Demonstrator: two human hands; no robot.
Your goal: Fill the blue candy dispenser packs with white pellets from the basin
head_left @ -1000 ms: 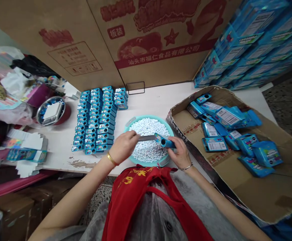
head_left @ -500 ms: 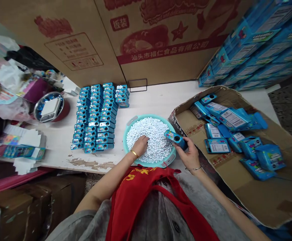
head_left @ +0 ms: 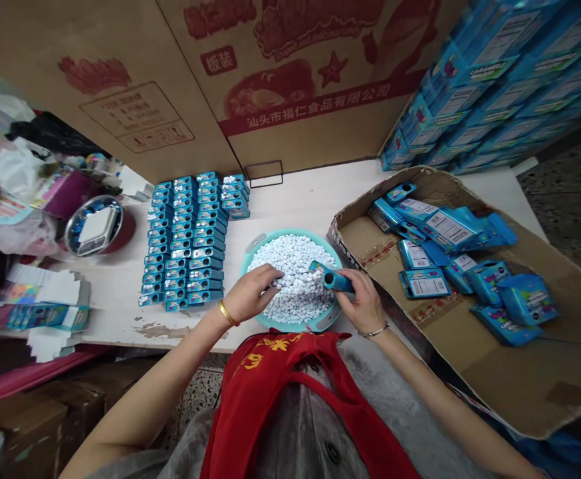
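Note:
A round turquoise basin [head_left: 247, 259] full of small white candies [head_left: 295, 253] sits on the table in front of me. My right hand [head_left: 363, 299] grips a small blue candy box [head_left: 338, 282] over the basin's right side. The box lies tilted, its round dark hole showing and its end flap standing open at the left. My left hand [head_left: 250, 293] hovers at the left side of the candies, fingers curved and thumb apart from them. Nothing shows between those fingers. Rows of similar blue boxes [head_left: 205, 263] stand to the left, several with white candies at their holes.
An open cardboard carton [head_left: 494, 372] with loose blue boxes stands at the right. Stacked blue packs [head_left: 470, 100] rise behind it. Big cardboard cartons [head_left: 290, 100] wall off the back. A bowl with a scale [head_left: 98, 229] and flat card pieces [head_left: 56, 283] lie at far left.
My left hand has drawn back to the left, its fingers parting from the candies. My right hand has brought the blue box leftward, further over the basin. The camera view has shifted slightly.

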